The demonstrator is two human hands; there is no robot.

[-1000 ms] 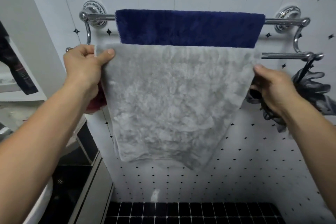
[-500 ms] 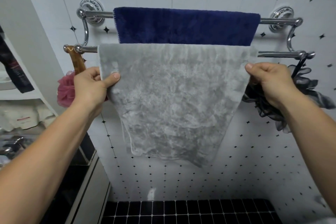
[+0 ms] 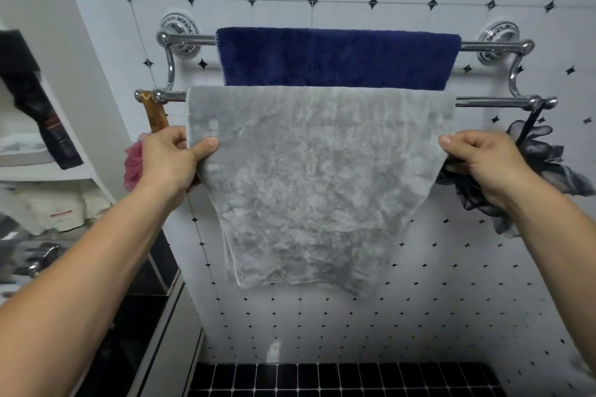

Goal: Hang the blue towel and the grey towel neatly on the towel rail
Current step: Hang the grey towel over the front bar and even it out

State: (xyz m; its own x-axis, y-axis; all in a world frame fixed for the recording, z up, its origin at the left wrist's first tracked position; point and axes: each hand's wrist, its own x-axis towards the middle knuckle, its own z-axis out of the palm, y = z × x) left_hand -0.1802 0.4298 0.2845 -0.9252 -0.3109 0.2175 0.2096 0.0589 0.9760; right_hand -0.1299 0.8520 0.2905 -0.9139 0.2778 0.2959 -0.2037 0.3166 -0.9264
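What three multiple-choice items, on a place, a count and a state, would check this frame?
1. Where does the blue towel hang? A lower bar; B upper bar; C shelf.
2. How many towels are on the towel rail? A one; B two; C three.
3. What are the left hand and right hand doing? A pinching the grey towel at its side edges; B hanging idle; C gripping the blue towel.
Answers: B, it drapes the top bar; B, blue and grey; A, thumbs press its edges.

One blue towel point(image 3: 338, 58), one grey towel point(image 3: 316, 177), one rail point(image 3: 493, 47), two hands point(image 3: 167, 159) point(image 3: 483, 161)
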